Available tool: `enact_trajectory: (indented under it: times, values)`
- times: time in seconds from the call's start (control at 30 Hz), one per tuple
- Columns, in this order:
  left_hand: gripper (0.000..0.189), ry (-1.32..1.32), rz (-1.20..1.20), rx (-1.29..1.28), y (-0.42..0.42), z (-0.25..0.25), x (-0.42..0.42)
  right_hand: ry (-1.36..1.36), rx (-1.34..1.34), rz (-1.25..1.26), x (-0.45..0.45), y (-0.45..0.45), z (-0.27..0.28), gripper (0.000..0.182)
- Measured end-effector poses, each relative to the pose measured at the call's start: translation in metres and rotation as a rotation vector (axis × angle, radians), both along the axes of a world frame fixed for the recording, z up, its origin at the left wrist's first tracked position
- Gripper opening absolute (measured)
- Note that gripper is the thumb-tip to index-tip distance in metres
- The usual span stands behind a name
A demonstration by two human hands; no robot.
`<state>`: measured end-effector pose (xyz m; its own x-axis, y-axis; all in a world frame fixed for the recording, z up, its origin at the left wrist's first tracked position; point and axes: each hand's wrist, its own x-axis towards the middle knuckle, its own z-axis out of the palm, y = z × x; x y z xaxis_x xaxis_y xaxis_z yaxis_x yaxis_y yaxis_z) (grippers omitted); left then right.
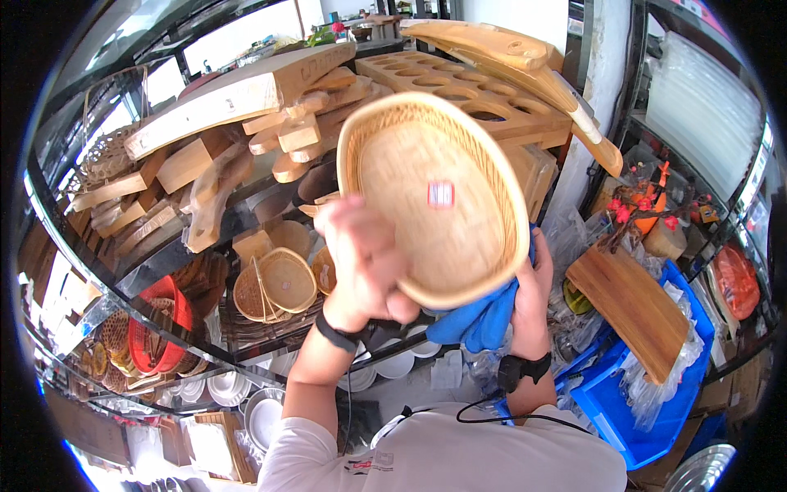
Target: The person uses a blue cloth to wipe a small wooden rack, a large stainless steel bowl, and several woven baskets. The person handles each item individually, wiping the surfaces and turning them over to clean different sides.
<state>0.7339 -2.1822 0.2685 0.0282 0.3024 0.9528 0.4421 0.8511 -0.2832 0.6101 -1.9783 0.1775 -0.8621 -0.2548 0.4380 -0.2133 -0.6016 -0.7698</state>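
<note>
A woven bamboo basket, oval and shallow, is held up before me with its inside towards the camera; a small label with writing sticks to its bottom. My left hand, blurred, is at the basket's lower left rim with its fingers curled; how it grips is not clear. At the lower right rim, my right hand holds the basket from behind, together with a blue cloth that hangs below it. The right hand's fingers are partly hidden by the basket and cloth.
Wooden boards and a wooden rack with round holes fill the upper shelf. Smaller baskets and a red plastic basket stand lower left. At right, a wooden board lies over a blue crate with plastic wrap.
</note>
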Motion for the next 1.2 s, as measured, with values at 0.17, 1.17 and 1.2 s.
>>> enact_trajectory:
  times: [0.17, 1.17, 1.2]
  values:
    - [0.031, -0.006, 0.05, -0.124, 0.001, -0.068, 0.026, -0.024, 0.049, 0.24, 0.033, -0.002, -0.007, 0.099]
    - [0.071, -0.43, -0.664, 1.802, -0.027, -0.225, 0.182, 0.147, 0.775, 0.479, 0.139, -0.096, -0.126, 0.063]
    - [0.068, -0.478, -0.736, 1.888, -0.028, -0.23, 0.188, 0.118, 0.809, 0.487, 0.146, -0.092, -0.124, 0.064]
